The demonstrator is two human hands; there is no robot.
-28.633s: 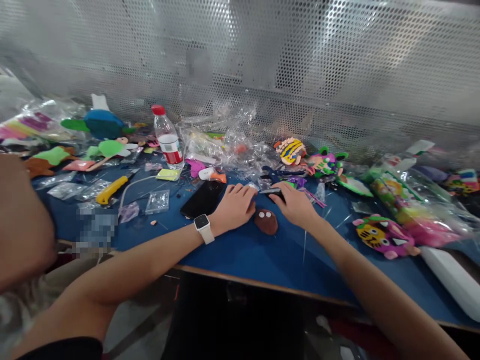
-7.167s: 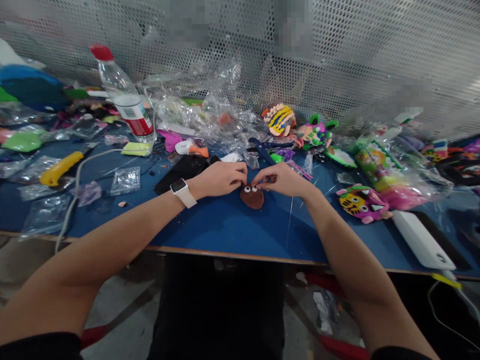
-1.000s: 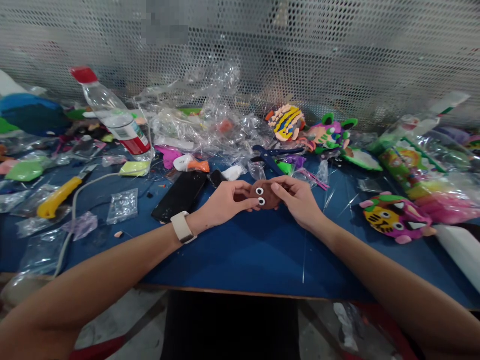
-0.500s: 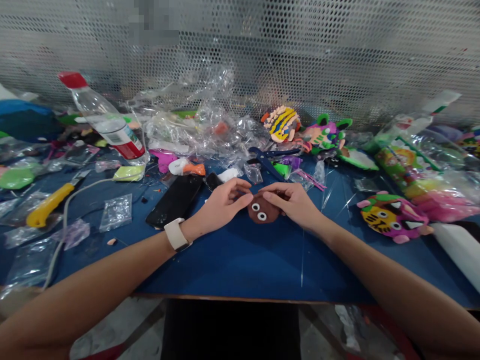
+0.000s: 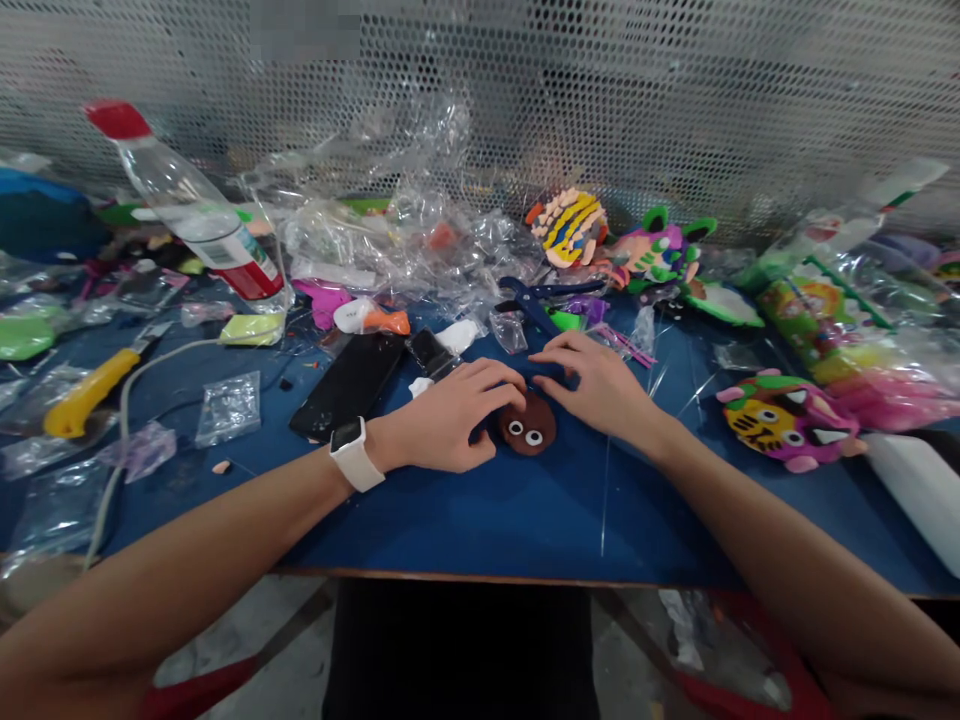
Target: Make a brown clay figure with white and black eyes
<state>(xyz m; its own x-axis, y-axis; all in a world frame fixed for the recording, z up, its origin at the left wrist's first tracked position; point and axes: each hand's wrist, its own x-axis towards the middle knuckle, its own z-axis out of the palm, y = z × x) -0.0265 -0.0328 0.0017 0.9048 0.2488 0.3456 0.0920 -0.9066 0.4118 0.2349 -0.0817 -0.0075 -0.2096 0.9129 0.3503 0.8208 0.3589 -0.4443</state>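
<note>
A round brown clay piece with two white-and-black eyes lies on the blue table in front of me. My left hand, with a white-banded watch on its wrist, curves over the upper left edge of the piece. Its fingertips seem to rest on that edge, while the thumb stays apart on the near side. To the right of the piece is my right hand, thumb and fingers parted, apart from the clay and holding nothing.
Left of my hands are a black phone, a yellow cutter knife and a red-capped bottle. Blue-handled pliers lie behind. Colourful clay animal face at right; crumpled plastic wrap along the mesh wall.
Both hands have loosened from the brown clay piece; the right has drawn off it. The piece has turned a little, its eyes now nearly level.
</note>
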